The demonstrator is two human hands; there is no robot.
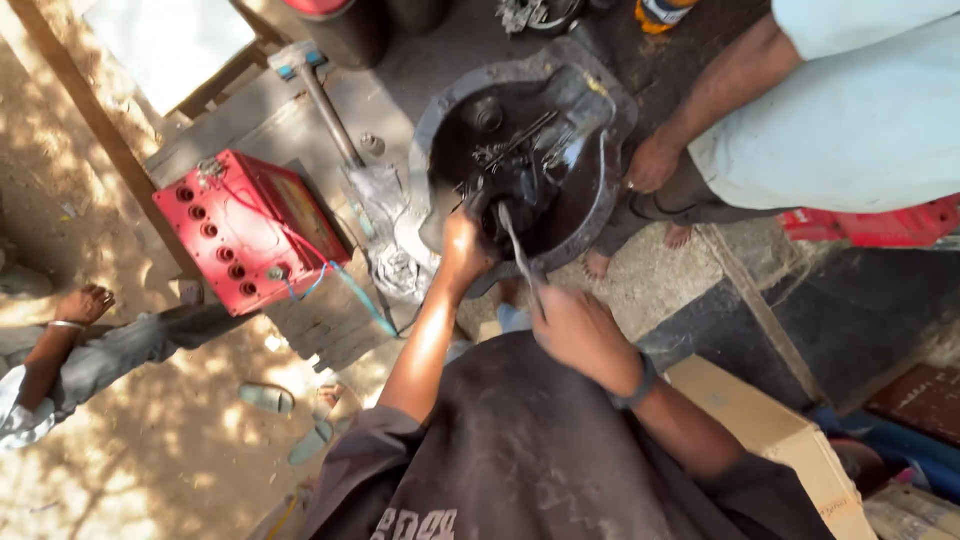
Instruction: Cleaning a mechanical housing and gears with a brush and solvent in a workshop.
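Down below the camera, a dark round metal housing [600, 170] sits on the ground, its hollow full of greasy parts. The person's left hand [465, 250] is closed on the near rim of the housing, just beside the central opening. The right hand [580, 330] grips a slim metal tool [518, 250] whose tip reaches into that opening. A second person's hand [652, 165] rests on the far rim. Off to the left stands a red battery [245, 230] with blue wires, near a hammer [320, 90].
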